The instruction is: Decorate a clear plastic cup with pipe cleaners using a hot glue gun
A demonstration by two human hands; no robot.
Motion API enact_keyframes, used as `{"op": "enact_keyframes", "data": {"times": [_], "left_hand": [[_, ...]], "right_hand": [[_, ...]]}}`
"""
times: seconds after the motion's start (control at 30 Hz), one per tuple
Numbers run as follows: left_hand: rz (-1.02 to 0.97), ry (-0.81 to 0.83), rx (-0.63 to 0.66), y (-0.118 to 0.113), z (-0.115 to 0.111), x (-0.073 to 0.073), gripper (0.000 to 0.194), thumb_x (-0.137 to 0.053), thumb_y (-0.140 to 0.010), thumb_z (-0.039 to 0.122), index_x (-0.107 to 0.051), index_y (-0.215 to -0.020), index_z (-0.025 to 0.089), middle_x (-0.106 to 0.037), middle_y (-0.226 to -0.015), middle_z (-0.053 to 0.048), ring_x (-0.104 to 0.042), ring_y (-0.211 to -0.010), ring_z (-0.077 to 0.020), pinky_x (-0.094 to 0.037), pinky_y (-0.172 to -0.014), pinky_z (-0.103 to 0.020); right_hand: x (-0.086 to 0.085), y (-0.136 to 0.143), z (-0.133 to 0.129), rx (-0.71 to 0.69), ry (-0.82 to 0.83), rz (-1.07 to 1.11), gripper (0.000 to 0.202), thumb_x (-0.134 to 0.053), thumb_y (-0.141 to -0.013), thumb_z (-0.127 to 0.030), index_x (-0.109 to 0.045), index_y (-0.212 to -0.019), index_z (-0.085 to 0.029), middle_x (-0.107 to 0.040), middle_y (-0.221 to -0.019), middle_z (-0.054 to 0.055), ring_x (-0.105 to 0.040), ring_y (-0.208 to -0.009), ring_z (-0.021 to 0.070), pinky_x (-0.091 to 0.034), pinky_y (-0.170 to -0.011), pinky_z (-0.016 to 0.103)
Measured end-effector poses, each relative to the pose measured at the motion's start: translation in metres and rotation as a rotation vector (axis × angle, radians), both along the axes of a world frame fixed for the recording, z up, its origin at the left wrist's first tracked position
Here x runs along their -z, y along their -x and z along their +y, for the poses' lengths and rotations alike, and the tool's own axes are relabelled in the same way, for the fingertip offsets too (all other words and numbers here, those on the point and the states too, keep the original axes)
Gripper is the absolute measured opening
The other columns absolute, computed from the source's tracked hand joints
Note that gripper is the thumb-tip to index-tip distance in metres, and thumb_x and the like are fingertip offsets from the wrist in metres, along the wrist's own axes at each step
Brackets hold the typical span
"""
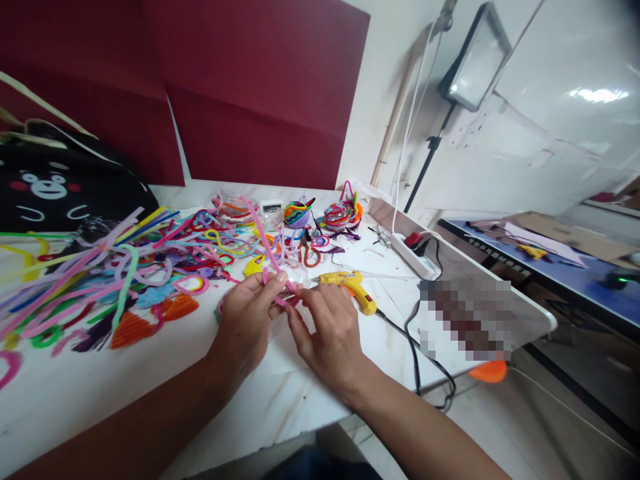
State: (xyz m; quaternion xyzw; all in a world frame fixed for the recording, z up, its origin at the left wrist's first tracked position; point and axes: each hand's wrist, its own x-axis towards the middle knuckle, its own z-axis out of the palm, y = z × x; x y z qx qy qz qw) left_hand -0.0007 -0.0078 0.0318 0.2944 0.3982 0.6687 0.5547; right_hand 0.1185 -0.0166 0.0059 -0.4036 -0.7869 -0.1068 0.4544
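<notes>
A pink pipe cleaner (267,248) rises from between my hands and bends near the fingertips. My left hand (250,317) pinches it between thumb and fingers. Close beside, my right hand (330,330) has its thumb and fingers closed around the lower bend of the same pink strand. Parts of the strand are hidden by the fingers. Just behind my right hand lies a yellow glue gun (363,293) on the white table (285,400). Clear plastic shows behind the fingertips.
Many coloured pipe cleaners (110,273) cover the table's left side, with orange tassels (135,327) at their front. Wrapped colourful balls (296,215) stand at the back. A power strip (413,257) and black cable (415,347) lie right. A black bag (75,180) stands back left.
</notes>
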Motion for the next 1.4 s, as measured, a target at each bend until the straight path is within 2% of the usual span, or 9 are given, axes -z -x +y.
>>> {"op": "enact_keyframes", "data": {"times": [0.23,0.43,0.73,1.13,1.4], "left_hand": [[0.011,-0.002,0.004,0.000,0.000,0.001,0.014,-0.076,-0.069,0.019,-0.063,-0.073,0.017,-0.066,-0.067,-0.001,-0.062,-0.063,-0.0123,-0.049,-0.056,-0.019],[0.024,-0.019,0.014,0.001,0.002,0.005,0.019,-0.080,-0.065,0.023,-0.064,-0.074,0.016,-0.067,-0.069,-0.001,-0.064,-0.066,-0.0136,-0.053,-0.063,-0.022],[-0.006,-0.010,0.028,-0.001,0.001,0.005,0.020,-0.082,-0.063,0.023,-0.065,-0.071,0.016,-0.067,-0.067,0.000,-0.063,-0.064,-0.0128,-0.052,-0.061,-0.020],[-0.094,0.029,0.035,-0.001,0.004,0.008,0.007,-0.071,-0.072,0.015,-0.066,-0.067,0.018,-0.068,-0.068,0.001,-0.065,-0.066,-0.0121,-0.054,-0.068,-0.021],[-0.154,0.031,0.050,0.000,0.003,0.005,0.012,-0.068,-0.075,0.012,-0.066,-0.065,0.019,-0.067,-0.065,0.001,-0.065,-0.064,-0.0121,-0.055,-0.069,-0.021]], "right_hand": [[0.001,0.000,0.001,0.025,-0.035,-0.033,0.015,-0.049,-0.095,-0.023,-0.062,-0.089,-0.018,-0.060,-0.074,0.004,-0.051,-0.072,0.0192,-0.037,-0.066,0.034],[0.003,-0.001,0.002,0.066,-0.069,-0.091,0.016,-0.049,-0.095,-0.019,-0.062,-0.086,-0.018,-0.059,-0.072,0.004,-0.049,-0.072,0.0197,-0.034,-0.067,0.036],[0.002,-0.003,0.004,0.114,-0.147,-0.151,0.016,-0.051,-0.095,-0.016,-0.064,-0.085,-0.018,-0.059,-0.068,0.003,-0.044,-0.067,0.0196,-0.030,-0.064,0.037],[0.005,-0.008,0.010,0.087,-0.230,-0.152,0.009,-0.058,-0.093,-0.015,-0.067,-0.096,-0.016,-0.063,-0.068,0.001,-0.043,-0.067,0.0176,-0.029,-0.063,0.035],[0.002,-0.016,0.010,0.044,-0.338,-0.252,0.021,-0.051,-0.095,-0.014,-0.062,-0.112,-0.009,-0.066,-0.076,0.004,-0.046,-0.069,0.0195,-0.028,-0.062,0.037]]}}
